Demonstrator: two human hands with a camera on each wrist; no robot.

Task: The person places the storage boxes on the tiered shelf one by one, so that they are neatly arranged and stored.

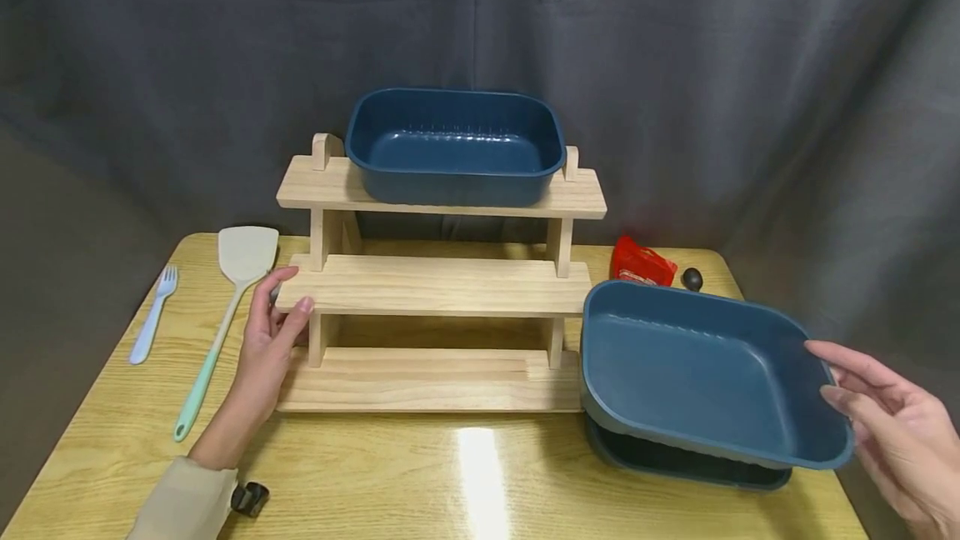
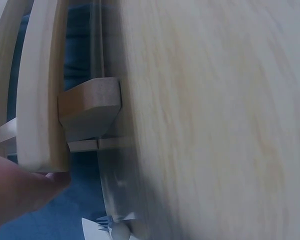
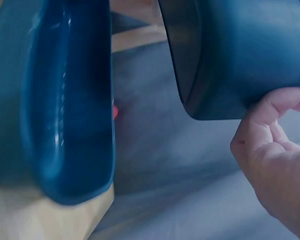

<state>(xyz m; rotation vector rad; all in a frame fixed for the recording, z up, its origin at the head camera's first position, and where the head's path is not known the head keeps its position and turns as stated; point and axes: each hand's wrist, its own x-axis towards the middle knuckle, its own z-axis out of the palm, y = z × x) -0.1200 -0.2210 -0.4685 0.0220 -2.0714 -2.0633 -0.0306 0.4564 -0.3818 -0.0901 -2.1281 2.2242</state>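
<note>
A three-tier wooden stand point(image 1: 435, 283) stands on the table, and my left hand point(image 1: 264, 348) grips the left end of its middle shelf. In the left wrist view, the thumb side of that hand lies against the shelf end point(image 2: 42, 145). My right hand point(image 1: 892, 423) pinches the right end of a blue rectangular basin point(image 1: 686, 373), tilted above a second blue basin point(image 1: 630, 450) on the table. The right wrist view shows the held basin point(image 3: 255, 55) apart from the lower basin point(image 3: 85, 125). A third blue basin point(image 1: 453, 187) sits on the top shelf.
Left of the stand lie a pale blue fork point(image 1: 153, 315) and a spatula point(image 1: 228, 307) with a mint handle. Behind the held basin are a red packet point(image 1: 641, 263) and a small dark round object point(image 1: 692, 279). A dark grey curtain point(image 1: 675, 90) hangs behind the table.
</note>
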